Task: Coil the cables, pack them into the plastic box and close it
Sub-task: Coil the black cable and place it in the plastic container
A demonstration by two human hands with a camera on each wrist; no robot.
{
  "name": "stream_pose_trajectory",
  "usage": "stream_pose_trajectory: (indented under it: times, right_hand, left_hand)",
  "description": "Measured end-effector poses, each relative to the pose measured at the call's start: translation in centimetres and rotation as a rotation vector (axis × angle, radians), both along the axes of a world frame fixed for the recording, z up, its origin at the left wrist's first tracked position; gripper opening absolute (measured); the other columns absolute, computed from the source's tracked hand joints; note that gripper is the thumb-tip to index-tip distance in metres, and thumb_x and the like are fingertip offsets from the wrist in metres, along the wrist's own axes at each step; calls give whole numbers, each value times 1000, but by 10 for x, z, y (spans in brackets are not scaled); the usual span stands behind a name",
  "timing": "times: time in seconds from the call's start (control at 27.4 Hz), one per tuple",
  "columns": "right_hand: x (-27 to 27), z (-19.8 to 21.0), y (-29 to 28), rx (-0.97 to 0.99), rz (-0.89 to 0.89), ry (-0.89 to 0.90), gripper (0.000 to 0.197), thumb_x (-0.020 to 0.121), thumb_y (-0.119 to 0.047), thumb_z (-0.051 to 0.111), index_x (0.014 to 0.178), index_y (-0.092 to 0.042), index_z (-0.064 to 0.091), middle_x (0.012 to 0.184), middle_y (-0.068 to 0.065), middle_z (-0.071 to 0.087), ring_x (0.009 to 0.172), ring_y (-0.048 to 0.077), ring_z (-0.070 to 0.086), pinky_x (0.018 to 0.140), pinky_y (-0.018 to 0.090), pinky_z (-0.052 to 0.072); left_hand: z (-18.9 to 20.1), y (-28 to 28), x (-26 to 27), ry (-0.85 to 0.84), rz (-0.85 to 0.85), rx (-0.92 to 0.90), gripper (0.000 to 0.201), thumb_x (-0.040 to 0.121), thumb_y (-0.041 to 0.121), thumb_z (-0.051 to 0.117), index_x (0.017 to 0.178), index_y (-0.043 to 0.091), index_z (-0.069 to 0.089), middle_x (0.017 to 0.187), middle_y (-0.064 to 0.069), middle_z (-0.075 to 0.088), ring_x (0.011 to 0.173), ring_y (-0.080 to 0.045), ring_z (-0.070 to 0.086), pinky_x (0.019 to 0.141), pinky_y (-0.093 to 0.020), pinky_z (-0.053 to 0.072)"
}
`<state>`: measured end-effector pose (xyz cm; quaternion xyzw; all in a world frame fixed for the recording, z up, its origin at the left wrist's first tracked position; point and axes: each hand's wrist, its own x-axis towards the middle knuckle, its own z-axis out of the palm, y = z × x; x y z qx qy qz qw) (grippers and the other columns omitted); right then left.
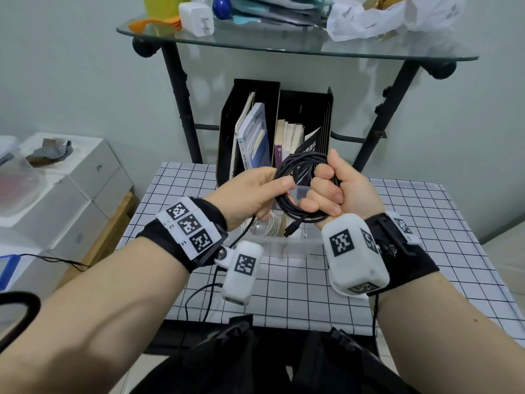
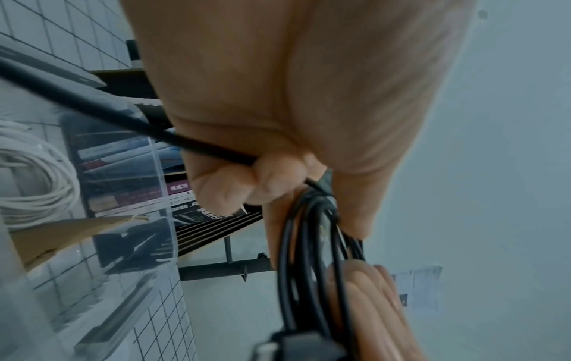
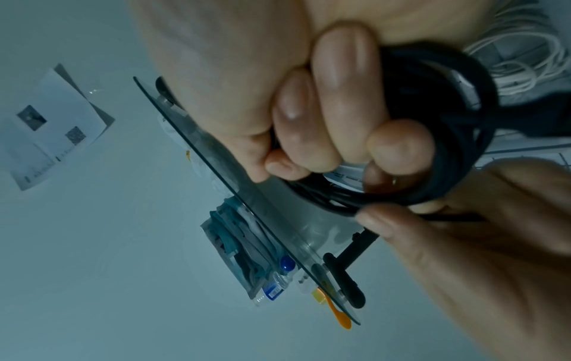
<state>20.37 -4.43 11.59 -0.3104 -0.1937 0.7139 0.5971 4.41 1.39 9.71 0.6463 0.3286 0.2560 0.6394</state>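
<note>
A black cable is wound into a coil of several loops, held in the air above the clear plastic box. My right hand is fisted round the coil's right side, fingers through the loops. My left hand pinches the coil's left side between thumb and fingers. The cable's plug end dangles under the coil, and a loose tail runs down past the left wrist. A coiled white cable lies inside the box.
The box stands on a white grid-patterned table. Black file holders with books stand just behind it. A glass shelf on a black frame hangs above, loaded with papers and a charger. White boxes sit at the left.
</note>
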Motion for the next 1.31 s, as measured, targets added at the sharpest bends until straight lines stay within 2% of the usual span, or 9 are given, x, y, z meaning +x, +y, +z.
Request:
stream_pose_trajectory:
  times: [0.11,0.18,0.29,0.47,0.62,0.77,0.91,1.09,1.31]
  right_hand:
    - [5,1,1,17,-39,45,48,96,-45,40,57,-18,45,33,-5,24,25,10,22,41,22,36]
    - [11,2,3,44,-93,62,49,97,-44,38,57,-18,46,33,-6,23,26,10,22,42,21,34]
    - [20,7,4,64,-188,94,52,99,-44,36,55,-19,47,34,-6,24,26,11,22,42,21,34]
    - [29,18,2,34,-367,206,50,100,-43,37,57,-18,44,36,-6,22,27,12,18,40,20,34]
    - [41,21,1,24,-568,316,52,101,-39,37,55,-16,43,36,-5,21,27,14,17,40,19,36]
    - [42,18,3,19,-684,351,50,102,-37,37,56,-17,42,36,-5,21,28,14,15,40,19,38]
    - [36,13,7,-22,-757,220,46,101,-40,38,60,-18,41,40,-4,21,34,15,15,49,23,41]
    - [24,10,13,-16,-750,26,42,99,-38,39,63,-16,44,45,-1,26,39,18,20,54,26,37]
    - [12,-8,19,-29,-535,-474,23,96,-20,41,76,-10,48,46,0,39,41,19,31,55,32,33]
  left_hand:
    - [-8,-2,-2,-51,36,-79,42,87,47,49,99,9,62,87,-22,58,43,-12,38,52,-28,35]
    - [-15,-2,-4,-65,77,-134,37,93,43,43,96,10,61,80,-13,66,44,-14,39,54,-30,35]
    - [-23,-4,-8,2,82,-99,29,102,29,37,88,12,56,71,-3,63,47,-13,41,56,-31,36]
    - [-30,-7,-9,17,105,-118,18,101,20,41,85,14,49,67,-1,58,52,-12,46,58,-28,39]
    - [-34,-10,-9,41,92,-101,14,96,2,47,90,14,51,75,-4,63,62,-15,55,64,-26,47]
    - [-30,-14,-4,145,-6,12,14,90,0,56,93,14,56,77,-5,65,64,-13,59,64,-25,49]
    - [-16,-18,5,201,-77,75,13,86,3,63,95,12,67,70,3,64,54,-1,53,54,-14,43]
    - [0,-19,10,208,-113,189,13,88,9,64,98,13,72,76,4,67,51,7,51,51,-5,37]
    - [17,-19,15,148,-106,214,16,91,4,58,103,5,69,72,9,63,47,12,53,49,1,35]
